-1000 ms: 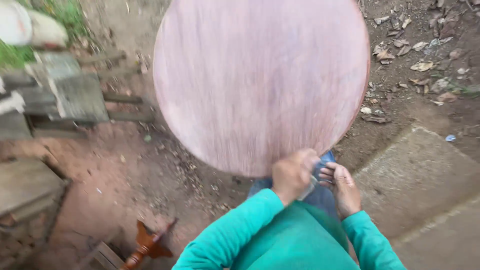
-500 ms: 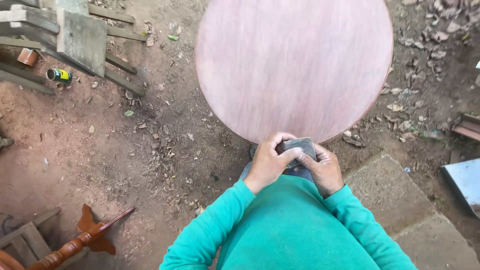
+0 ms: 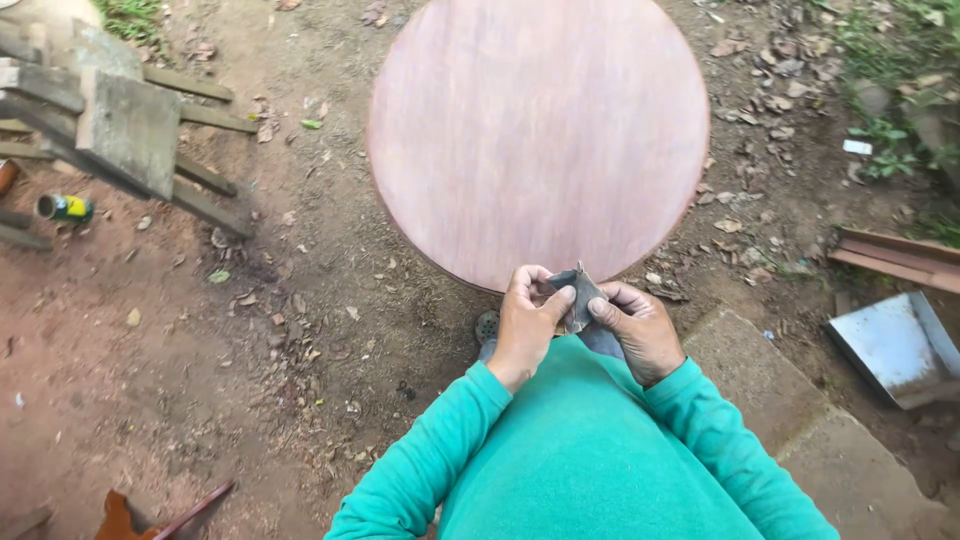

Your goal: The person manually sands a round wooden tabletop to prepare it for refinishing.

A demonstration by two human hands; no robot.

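left hand (image 3: 527,318) and right hand (image 3: 637,330) both pinching a folded grey sheet (image 3: 579,297) (sandpaper-like) beside the round wooden tabletop (image 3: 538,135)

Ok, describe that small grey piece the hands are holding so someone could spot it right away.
Find the big round wooden tabletop on the dirt. At its near edge, the left hand and right hand pinch a small folded grey sheet between them. It is the only thing held; everything else lies on the ground.
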